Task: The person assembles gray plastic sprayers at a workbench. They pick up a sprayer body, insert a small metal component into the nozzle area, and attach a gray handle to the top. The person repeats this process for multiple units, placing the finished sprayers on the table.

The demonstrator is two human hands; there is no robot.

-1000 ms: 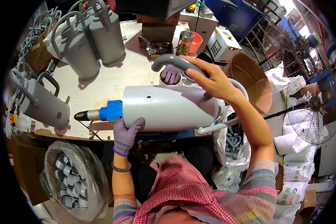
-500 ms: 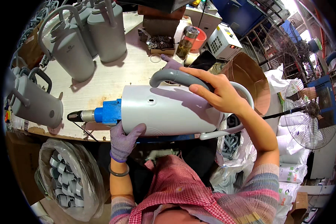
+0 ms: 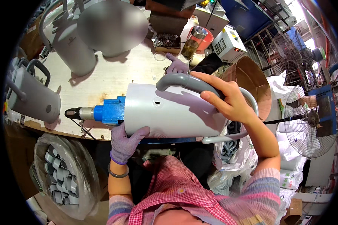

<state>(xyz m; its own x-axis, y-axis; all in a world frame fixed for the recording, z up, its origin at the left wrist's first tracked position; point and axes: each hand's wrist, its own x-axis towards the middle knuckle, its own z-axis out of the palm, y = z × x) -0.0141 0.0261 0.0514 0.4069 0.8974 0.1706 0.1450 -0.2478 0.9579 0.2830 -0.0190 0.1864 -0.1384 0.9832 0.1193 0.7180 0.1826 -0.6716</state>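
At the near edge of the wooden workbench (image 3: 112,80), I observe a large light-grey cylindrical vessel (image 3: 172,112) lying on its side, its closed end pointing toward a blue fixture (image 3: 109,110) with a black-and-metal tip at the bench's left. A dark-grey curved handle (image 3: 184,80) sits on the vessel's upper side.

My left hand (image 3: 124,141), in a purple glove, cups the vessel's lower left edge from beneath, thumb pressed up against the wall and fingers curled under it. My right hand (image 3: 229,101), bare, lies over the right end of the handle, fingers extended and laid along it, palm against the vessel's upper right shoulder. A white hoop-shaped bail (image 3: 236,133) projects around the vessel's open end below this hand.

Just beyond the handle, another person's gloved hand (image 3: 176,66) rests on the bench. Standing grey vessels (image 3: 33,95) of the same kind occupy the bench's left and far side. A clear bag of grey curved parts (image 3: 62,176) hangs below the bench at left. A floor fan (image 3: 308,125) stands well apart at right.
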